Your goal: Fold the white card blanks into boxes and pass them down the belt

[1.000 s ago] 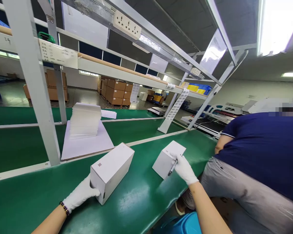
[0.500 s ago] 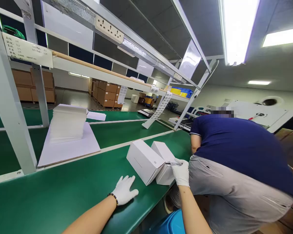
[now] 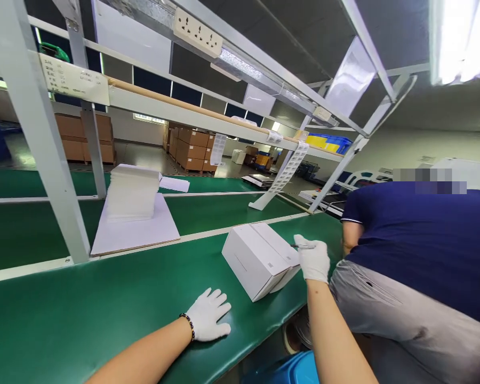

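Two white cardboard boxes (image 3: 250, 261) lie side by side and touching on the green work surface (image 3: 116, 309). My left hand (image 3: 211, 316), in a white glove, rests palm down with fingers spread to the left of the boxes, apart from them. My right hand (image 3: 315, 260), also gloved, is closed around thin metal tweezers (image 3: 304, 246), just beyond the right end of the boxes. The tips of the tweezers point left, over the rear box. The glove hides much of the tweezers.
A co-worker in a dark blue shirt (image 3: 428, 229) bends over close on my right. Stacked white sheets (image 3: 132, 194) lie on a board behind the bench's rail. A label strip (image 3: 286, 176) hangs from the shelf. Below the front edge stands a blue bin (image 3: 296, 368).
The rear box has come flush alongside the front one, closing the gap between them. My right hand has drawn off the box, still holding the tweezers. My left hand remains flat.
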`<move>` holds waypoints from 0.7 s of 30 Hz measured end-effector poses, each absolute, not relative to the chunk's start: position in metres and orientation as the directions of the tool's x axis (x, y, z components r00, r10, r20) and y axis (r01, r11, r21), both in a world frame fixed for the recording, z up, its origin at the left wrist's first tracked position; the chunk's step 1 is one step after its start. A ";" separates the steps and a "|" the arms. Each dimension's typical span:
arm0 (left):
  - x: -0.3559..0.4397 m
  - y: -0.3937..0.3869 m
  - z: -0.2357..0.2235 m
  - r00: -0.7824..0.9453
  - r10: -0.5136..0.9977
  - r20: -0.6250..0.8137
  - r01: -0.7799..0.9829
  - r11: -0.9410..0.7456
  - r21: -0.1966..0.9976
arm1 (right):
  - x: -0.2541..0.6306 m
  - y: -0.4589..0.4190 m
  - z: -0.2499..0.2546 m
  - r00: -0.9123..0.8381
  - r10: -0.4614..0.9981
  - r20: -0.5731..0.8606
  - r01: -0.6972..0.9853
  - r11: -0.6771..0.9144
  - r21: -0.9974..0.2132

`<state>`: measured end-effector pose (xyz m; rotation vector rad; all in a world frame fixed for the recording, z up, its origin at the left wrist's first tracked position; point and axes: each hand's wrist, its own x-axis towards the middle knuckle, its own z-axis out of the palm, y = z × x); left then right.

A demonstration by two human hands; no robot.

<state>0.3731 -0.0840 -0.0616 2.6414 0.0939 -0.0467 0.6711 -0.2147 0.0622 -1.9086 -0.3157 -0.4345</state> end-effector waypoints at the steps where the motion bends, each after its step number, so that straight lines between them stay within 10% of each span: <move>1: 0.361 -0.085 -0.062 0.998 0.024 -0.050 0.044 -0.890 0.455 | 0.657 -0.213 0.067 0.874 0.011 0.486 0.457 -0.357 -0.814; 5: 0.314 -0.091 -0.063 0.999 -0.036 -0.024 -0.022 -0.908 0.419 | 0.568 -0.197 0.065 0.734 0.298 0.610 0.672 -0.194 -0.715; 10: 0.269 -0.091 -0.071 0.997 -0.027 0.076 -0.054 -0.927 0.372 | 0.446 -0.146 0.015 0.488 0.829 0.275 0.527 -0.028 -0.849; 21: 0.053 -0.014 -0.046 0.707 0.641 0.298 0.586 -0.768 0.259 | 0.313 -0.041 -0.054 0.252 0.933 0.258 0.484 0.109 -0.868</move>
